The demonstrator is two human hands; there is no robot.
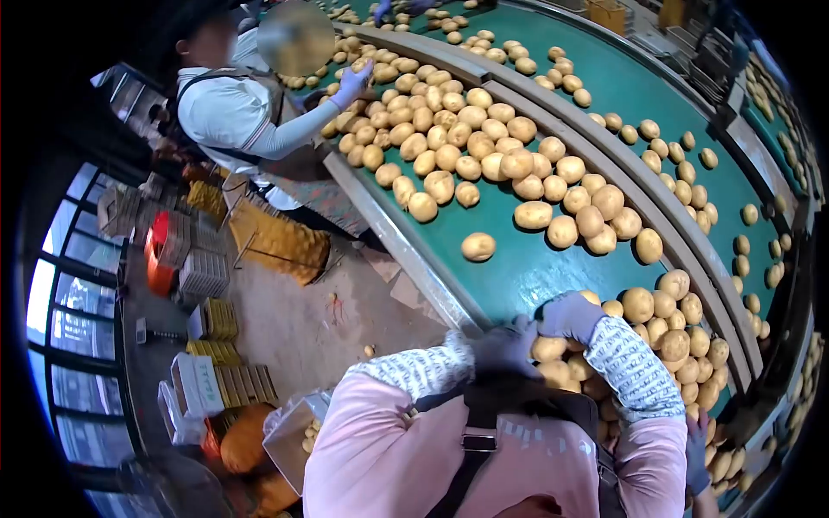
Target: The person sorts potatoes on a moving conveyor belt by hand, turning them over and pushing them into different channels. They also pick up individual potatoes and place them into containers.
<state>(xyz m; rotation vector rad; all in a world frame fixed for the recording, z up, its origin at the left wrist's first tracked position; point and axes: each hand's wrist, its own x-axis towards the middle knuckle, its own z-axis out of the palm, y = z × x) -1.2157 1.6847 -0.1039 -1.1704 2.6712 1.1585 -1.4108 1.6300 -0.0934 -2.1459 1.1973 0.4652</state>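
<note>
My left hand, in a grey-purple glove, is at the near edge of the green conveyor belt. Its fingers look bunched, and what is in them is hidden. Close beside it, my right hand, gloved alike, has its fingers curled down toward the left hand. Potatoes lie just under and beside the right hand. To its right, more potatoes are heaped along the belt's divider. A single potato lies apart on the belt beyond my hands.
A metal rail edges the belt. Across it, a co-worker's gloved hand reaches into the large potato pile. Another person's gloved hand is at lower right. Crates and a filled sack stand on the floor at left.
</note>
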